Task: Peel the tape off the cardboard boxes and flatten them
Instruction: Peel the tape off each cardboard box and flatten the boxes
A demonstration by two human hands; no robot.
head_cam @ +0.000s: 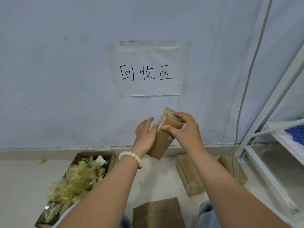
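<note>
- Five cardboard boxes are in view:
  - one held box [162,142] up in the air
  - two closed ones on the floor to the right, a nearer box [189,176] and a farther box [236,171] partly hidden behind the right forearm
  - one flat-looking box [158,213] at the bottom edge between the knees
  - one open box [95,153] on the left
- The open box is heaped with crumpled yellowish tape [79,180]. Two small scraps lie loose on the floor [24,178].
- The left hand [145,135], with one white bead bracelet [131,156] at the wrist, grips the held box's left side, thumb on the front and fingers behind.
- The right hand [185,129] curls over the box's upper end, thumb on the glossy taped face and fingers hooked over the top edge.
- The held box is tilted, its top leaning right, in front of the wall and well above the floor.
- The floor is pale. One paper sign [148,69] is taped to the pale blue wall [49,79]. One white shelf frame [279,104] stands on the right, beside one grey cable [246,83].
</note>
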